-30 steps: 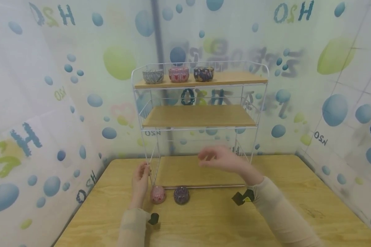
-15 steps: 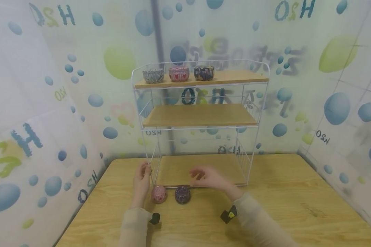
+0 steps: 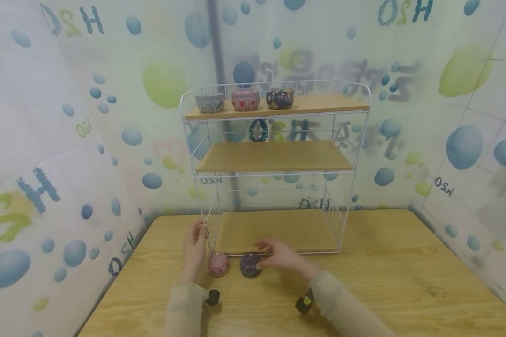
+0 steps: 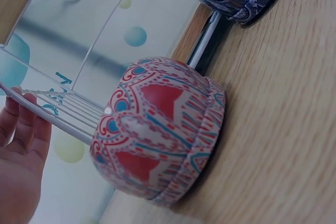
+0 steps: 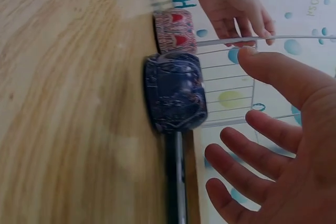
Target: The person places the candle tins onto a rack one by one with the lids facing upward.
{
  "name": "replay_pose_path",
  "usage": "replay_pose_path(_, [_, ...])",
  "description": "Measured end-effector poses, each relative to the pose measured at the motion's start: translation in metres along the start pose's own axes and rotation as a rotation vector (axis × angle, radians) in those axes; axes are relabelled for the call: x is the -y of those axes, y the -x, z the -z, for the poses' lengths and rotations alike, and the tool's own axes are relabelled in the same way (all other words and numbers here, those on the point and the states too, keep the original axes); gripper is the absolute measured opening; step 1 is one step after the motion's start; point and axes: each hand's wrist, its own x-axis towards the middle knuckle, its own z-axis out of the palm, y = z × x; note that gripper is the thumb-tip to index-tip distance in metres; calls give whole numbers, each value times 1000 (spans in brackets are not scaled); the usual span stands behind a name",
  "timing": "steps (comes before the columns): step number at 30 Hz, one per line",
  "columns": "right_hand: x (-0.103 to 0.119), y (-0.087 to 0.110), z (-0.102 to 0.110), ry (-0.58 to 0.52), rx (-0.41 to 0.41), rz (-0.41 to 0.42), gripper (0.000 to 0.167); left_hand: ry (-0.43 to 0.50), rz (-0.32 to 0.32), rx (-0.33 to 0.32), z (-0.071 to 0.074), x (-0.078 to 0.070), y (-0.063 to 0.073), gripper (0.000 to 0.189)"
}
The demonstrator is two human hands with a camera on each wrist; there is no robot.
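Note:
My left hand (image 3: 195, 243) grips the left front post of a white wire rack (image 3: 274, 158) with wooden shelves; in the left wrist view its fingers (image 4: 25, 124) curl round the wire. Beside it on the table sits a pink-and-red patterned round tin (image 3: 219, 265), banded rim down. A dark purple patterned tin (image 3: 249, 266) stands just to its right, at the front edge of the bottom shelf. My right hand (image 3: 281, 256) hovers at that dark tin, fingers and thumb spread apart; in the right wrist view nothing lies between them.
On the top shelf stand three tins: a grey one (image 3: 210, 103), a pink one (image 3: 245, 100) and a dark floral one (image 3: 280, 99). The wooden table (image 3: 388, 281) reaches back to a patterned curtain (image 3: 160, 89) behind the rack.
My right hand has come down and left from in front of the lower shelf to the dark purple tin. The left hand has stayed on the rack post.

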Motion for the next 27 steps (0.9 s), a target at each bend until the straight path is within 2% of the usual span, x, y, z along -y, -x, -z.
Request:
replay_pose_path(8, [-4,-5,-16,68,-2,-51,72,37,15,27,2,1,0,34])
replay_pose_path(15, [-6,-8,-20,78,-8,-49,74,41,4,21,2,-2,0,30])
replay_pose_path(17, [-7,-9,-22,81,1,-49,74,43,7,21,3,-12,3,27])
replay_pose_path(22, [-11,-11,-29,79,15,-78,68,41,9,23,2,-12,4,25])
replay_pose_path(24, [-12,-11,-31,77,9,-85,65,33,-2,16,1,-1,1,26])
replay_pose_path(27, [-14,-10,-33,80,-4,-79,63,32,-2,3,0,-1,1,26])
